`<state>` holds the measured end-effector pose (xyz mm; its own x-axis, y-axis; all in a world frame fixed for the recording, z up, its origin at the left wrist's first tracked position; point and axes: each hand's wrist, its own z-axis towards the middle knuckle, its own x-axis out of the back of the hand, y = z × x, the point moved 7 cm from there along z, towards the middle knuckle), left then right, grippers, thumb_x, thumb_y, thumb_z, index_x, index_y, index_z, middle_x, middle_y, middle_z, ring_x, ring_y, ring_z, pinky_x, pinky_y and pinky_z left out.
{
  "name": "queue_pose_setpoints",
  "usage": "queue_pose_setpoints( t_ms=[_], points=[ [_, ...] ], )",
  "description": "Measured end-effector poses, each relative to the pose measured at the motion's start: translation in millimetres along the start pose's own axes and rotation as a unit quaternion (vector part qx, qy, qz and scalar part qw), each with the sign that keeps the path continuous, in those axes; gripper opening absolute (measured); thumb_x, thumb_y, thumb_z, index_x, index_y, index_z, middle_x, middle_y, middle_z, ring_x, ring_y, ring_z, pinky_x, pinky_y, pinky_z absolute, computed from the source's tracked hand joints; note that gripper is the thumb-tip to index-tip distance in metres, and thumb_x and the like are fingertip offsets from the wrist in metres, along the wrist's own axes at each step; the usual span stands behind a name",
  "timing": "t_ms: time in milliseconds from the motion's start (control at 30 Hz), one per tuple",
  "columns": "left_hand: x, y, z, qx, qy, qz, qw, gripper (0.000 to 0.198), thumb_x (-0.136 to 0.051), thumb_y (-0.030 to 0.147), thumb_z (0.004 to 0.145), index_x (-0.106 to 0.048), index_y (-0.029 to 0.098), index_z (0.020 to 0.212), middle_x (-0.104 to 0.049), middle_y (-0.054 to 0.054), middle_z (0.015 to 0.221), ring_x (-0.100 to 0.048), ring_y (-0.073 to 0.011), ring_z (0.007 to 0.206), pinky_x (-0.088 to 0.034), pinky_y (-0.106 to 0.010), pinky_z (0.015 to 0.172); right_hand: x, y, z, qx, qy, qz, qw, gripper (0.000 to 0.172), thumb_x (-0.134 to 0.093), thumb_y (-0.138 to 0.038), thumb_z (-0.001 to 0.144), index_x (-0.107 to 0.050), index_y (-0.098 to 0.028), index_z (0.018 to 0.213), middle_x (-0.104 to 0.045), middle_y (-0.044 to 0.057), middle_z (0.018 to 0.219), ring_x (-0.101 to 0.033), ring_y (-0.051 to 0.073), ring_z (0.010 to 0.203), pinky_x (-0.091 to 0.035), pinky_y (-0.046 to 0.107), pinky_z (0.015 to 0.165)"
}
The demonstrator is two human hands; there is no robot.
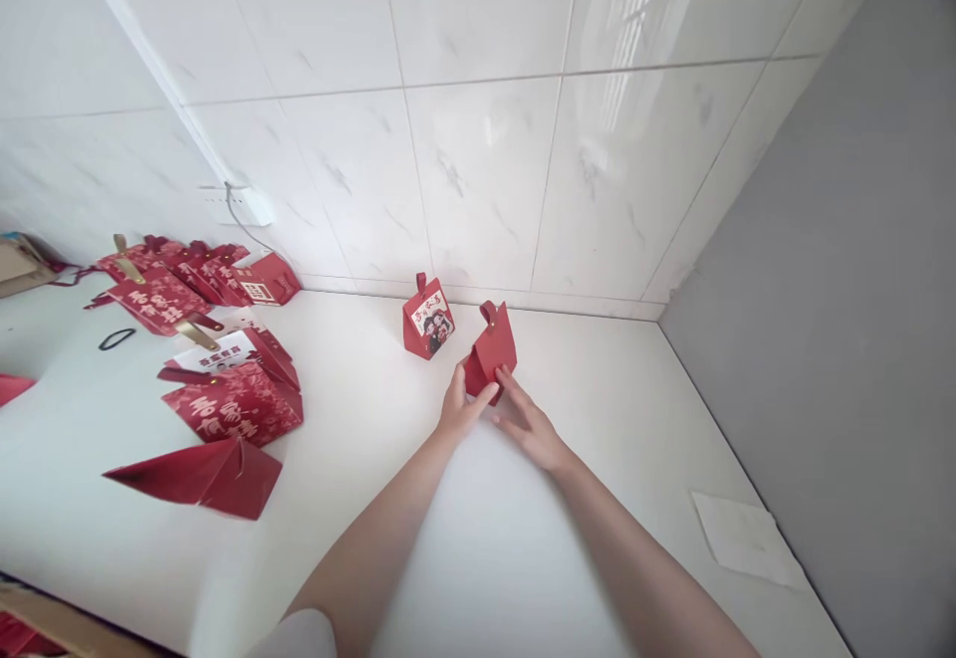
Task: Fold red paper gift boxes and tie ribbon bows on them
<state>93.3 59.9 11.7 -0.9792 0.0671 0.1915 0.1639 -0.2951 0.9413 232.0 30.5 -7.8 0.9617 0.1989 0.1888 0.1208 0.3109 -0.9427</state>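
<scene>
A small red gift box with a loop handle on top stands, slightly tilted, between my two hands. My left hand grips its lower left side, the thumb reaching across the front and the other fingers partly hidden. From the right, my right hand holds the box's lower front with its fingers against it; its thumb sits lower, near the left thumb. Just left of the held box, a similar red gift box with a printed cartoon couple stands upright, touched by neither hand.
Several red printed gift boxes crowd the left of the white table. A dark hair tie lies among them. White paper is at the right, beside a grey panel. A tiled wall with a socket closes the back.
</scene>
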Motion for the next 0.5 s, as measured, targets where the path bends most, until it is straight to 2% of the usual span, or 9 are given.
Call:
queue_pose_setpoints(
  t_ms=[67, 167, 300, 333, 400, 500],
  points=[
    [12.0, -8.6, 3.1, 0.037, 0.056, -0.025, 0.997, 0.064, -0.067, 0.046, 0.081, -0.041, 0.023, 0.135, -0.057, -0.011, 0.131, -0.056, -0.0271, 0.121, -0.042, -0.049, 0.105, -7.7, -5.8, -0.8, 0.021, -0.039, -0.016, 0.999, 0.051, -0.067, -0.039, 0.082, -0.056, -0.034, 0.132, -0.043, 0.002, 0.150, -0.039, 0.027, 0.139, -0.028, 0.052, 0.116],
    [21.6, -14.3, 2.9, 0.049, 0.105, 0.004, 0.993, 0.065, -0.074, 0.045, 0.073, -0.046, 0.022, 0.127, -0.060, -0.010, 0.123, -0.058, -0.0280, 0.115, -0.045, -0.049, 0.100, -13.4, -10.5, -2.4, 0.051, -0.044, -0.046, 0.997, 0.026, -0.064, -0.035, 0.083, -0.072, -0.028, 0.106, -0.060, 0.005, 0.133, -0.056, 0.027, 0.122, -0.037, 0.049, 0.109],
    [21.0, -14.2, -9.1, 0.044, 0.123, 0.093, 0.987, 0.068, -0.079, 0.041, 0.067, -0.049, 0.020, 0.124, -0.060, -0.012, 0.121, -0.058, -0.0307, 0.112, -0.046, -0.047, 0.095, -10.8, -3.7, -8.7, 0.035, -0.006, -0.047, 0.998, 0.020, -0.058, -0.037, 0.085, -0.071, -0.025, 0.094, -0.070, 0.005, 0.103, -0.064, 0.024, 0.098, -0.046, 0.044, 0.095],
    [20.3, -14.0, -13.6, 0.050, 0.115, 0.109, 0.986, 0.068, -0.078, 0.041, 0.067, -0.048, 0.021, 0.125, -0.060, -0.012, 0.121, -0.059, -0.0309, 0.110, -0.047, -0.046, 0.092, -6.0, 0.5, -10.9, 0.013, 0.021, -0.044, 0.999, 0.021, -0.056, -0.038, 0.086, -0.070, -0.024, 0.093, -0.070, 0.005, 0.097, -0.065, 0.023, 0.091, -0.047, 0.043, 0.090],
    [20.4, -13.2, -24.2, 0.072, 0.085, 0.134, 0.985, 0.068, -0.076, 0.040, 0.069, -0.047, 0.021, 0.128, -0.062, -0.012, 0.118, -0.061, -0.0305, 0.104, -0.049, -0.045, 0.087, 11.4, 7.7, -16.3, -0.022, 0.117, -0.030, 0.992, 0.022, -0.055, -0.042, 0.087, -0.065, -0.022, 0.092, -0.068, 0.004, 0.092, -0.063, 0.021, 0.082, -0.049, 0.039, 0.082],
    [20.6, -6.9, -44.4, 0.091, -0.018, 0.133, 0.987, 0.070, -0.076, 0.036, 0.069, -0.047, 0.021, 0.131, -0.064, -0.011, 0.119, -0.063, -0.0304, 0.103, -0.050, -0.045, 0.087, 40.7, 20.6, -27.0, -0.065, 0.277, 0.031, 0.958, 0.026, -0.057, -0.047, 0.085, -0.058, -0.023, 0.095, -0.063, 0.004, 0.101, -0.061, 0.019, 0.086, -0.049, 0.033, 0.075]
  ],
)
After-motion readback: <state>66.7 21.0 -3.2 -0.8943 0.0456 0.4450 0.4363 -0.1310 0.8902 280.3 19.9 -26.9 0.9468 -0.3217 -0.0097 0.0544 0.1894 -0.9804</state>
